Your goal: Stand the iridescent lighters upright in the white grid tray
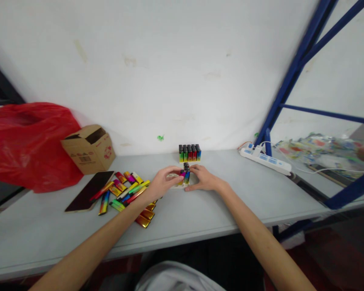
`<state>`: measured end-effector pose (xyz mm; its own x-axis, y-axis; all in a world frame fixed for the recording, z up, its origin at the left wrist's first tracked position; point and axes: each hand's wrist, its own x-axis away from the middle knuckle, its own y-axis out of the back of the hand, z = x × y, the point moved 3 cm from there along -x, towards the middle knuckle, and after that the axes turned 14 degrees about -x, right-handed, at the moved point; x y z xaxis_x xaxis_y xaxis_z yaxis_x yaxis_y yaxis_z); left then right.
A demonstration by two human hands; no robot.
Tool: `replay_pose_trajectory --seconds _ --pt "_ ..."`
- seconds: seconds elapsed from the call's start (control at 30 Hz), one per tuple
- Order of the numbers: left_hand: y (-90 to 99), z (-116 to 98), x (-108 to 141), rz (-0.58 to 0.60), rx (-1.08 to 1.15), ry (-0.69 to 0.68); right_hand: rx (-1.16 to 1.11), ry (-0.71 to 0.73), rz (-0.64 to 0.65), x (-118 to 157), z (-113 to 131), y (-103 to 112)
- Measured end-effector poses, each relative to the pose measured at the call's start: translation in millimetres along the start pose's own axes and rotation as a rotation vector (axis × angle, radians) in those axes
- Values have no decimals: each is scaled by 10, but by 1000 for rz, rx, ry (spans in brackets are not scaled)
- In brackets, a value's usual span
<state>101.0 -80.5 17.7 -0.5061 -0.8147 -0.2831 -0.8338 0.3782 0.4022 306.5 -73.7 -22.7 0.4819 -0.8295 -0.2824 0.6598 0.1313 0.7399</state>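
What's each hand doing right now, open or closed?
Left hand: looks closed, pinching a pink-and-yellow lighter.
Right hand: thumb and fingers apart beside a blue-and-yellow lighter; can't tell if it has a grip.

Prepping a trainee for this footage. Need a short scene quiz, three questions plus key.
1. Choose one: which is nearer the loose lighters? (a) the right hand (b) the left hand
2. True or false: the grouped lighters beyond both hands are lying on their sides.
3. Fill in: just left of the cardboard box in the view is a red ___.

Key:
1. b
2. False; the grouped lighters stand upright.
3. plastic bag
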Motion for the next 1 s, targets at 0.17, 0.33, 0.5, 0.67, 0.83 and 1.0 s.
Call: replay_pose_trajectory --seconds 0.17,0.33,0.5,0.67,0.83,1.0 --pt "-50 49 3 12 -73 -26 4 -15 12 5 12 8" --pt "-109 19 9 19 -173 -86 9 -13 23 3 10 8" --pt "-137 16 20 -21 -296 -148 12 5 22 0 -13 -3" --pt "-178 -40 55 -10 -437 -252 7 7 17 5 -22 -4" --pt "-188 -93 66 -36 -509 -294 2 12 12 11 -21 -1" --pt "-180 -56 51 -46 -478 -273 8 19 10 8 -34 -3"
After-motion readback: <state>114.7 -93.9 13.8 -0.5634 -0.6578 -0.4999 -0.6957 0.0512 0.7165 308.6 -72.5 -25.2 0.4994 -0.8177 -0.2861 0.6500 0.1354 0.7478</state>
